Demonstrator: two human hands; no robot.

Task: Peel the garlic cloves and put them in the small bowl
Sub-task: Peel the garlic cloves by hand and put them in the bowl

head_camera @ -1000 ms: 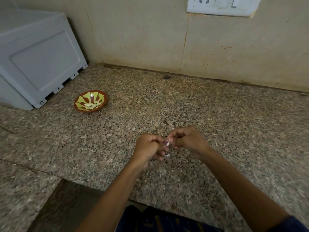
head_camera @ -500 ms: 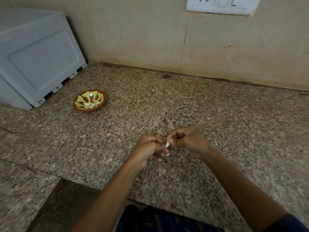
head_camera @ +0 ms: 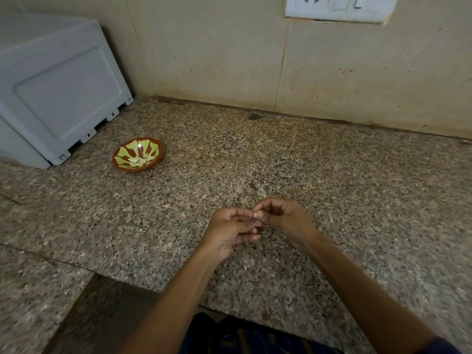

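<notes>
Both hands meet above the granite counter near its front edge. My left hand and my right hand pinch one small pale garlic clove between their fingertips. Most of the clove is hidden by the fingers. Far to the left, about a forearm's length from the hands, the small red-brown bowl with a yellow-green pattern sits on the counter. Several peeled cloves lie in it.
A large white appliance stands at the back left, right behind the bowl. A beige tiled wall with a white socket plate closes the back. The counter's front edge steps back at the lower left.
The hands stay in place over the counter. The fingers have shifted on the clove; a white piece seen sticking out between them earlier is now mostly covered.
</notes>
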